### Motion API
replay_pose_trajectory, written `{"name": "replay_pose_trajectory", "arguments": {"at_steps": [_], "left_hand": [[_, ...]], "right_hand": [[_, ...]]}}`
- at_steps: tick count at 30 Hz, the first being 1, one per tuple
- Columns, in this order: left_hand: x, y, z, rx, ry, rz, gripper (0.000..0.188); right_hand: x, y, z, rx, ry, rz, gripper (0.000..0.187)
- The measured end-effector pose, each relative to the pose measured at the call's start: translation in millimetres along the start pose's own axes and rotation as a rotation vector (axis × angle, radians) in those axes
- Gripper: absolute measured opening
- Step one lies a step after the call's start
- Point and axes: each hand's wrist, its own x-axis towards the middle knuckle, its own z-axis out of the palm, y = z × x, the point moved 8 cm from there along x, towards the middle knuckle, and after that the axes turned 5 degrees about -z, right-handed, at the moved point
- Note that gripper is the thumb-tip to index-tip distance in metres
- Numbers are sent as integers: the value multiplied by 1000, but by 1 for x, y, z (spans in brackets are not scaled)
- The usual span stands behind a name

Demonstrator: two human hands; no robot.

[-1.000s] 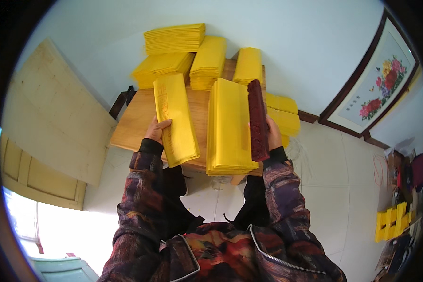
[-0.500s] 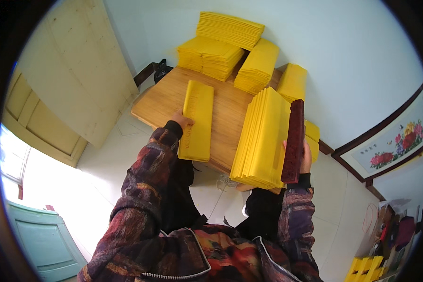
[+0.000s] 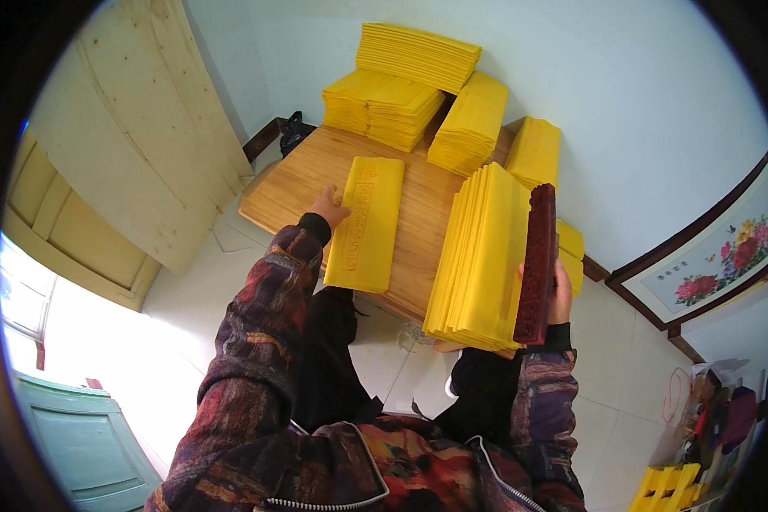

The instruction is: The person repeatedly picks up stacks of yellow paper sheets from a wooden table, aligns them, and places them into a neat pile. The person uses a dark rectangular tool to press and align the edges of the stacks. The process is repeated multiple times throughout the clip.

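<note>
A folded sheet of yellow paper (image 3: 380, 226) lies on the wooden table in front of me, with a stamped strip of orange-red marks along its left part. My left hand (image 3: 328, 207) is at the sheet's left edge, fingers apart, gripping nothing. My right hand (image 3: 561, 294) is wrapped round a long dark-red carved wooden block (image 3: 534, 264). The block stands on edge beside the right face of a thick stack of folded yellow paper (image 3: 478, 256). Most of my right fingers are hidden behind the block.
More yellow paper stacks stand at the table's back: a leaning bundle (image 3: 418, 55), a wide pile (image 3: 380, 102), and a narrow one (image 3: 469, 124). The wooden table (image 3: 273, 188) meets a pale wall. A framed flower picture (image 3: 717, 256) leans at the right; a plywood board (image 3: 136, 111) stands left.
The yellow sheet has flattened and shifted slightly right, showing more of its marks. My left hand has let go of its edge and moved a little farther away. The right hand still holds the block.
</note>
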Motion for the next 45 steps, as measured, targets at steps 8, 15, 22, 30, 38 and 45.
{"name": "replay_pose_trajectory", "arguments": {"at_steps": [8,15,22,30,38,45], "left_hand": [[-2,15,29,221,-51,106,68],[-44,59,31,475,17,56,80],[-81,96,52,683,57,-73,95],[-67,82,59,636,110,-206,81],[-65,75,59,578,170,-162,67],[-66,82,68,745,62,-155,48]], "right_hand": [[-3,-23,6,-548,-44,-298,12],[-6,-31,11,-637,-96,-376,14],[-10,-32,17,-418,-37,-211,13],[-12,-49,29,-581,-94,-371,12],[-12,-40,17,-683,-60,-450,15],[-7,-23,3,-354,-24,-216,14]]}}
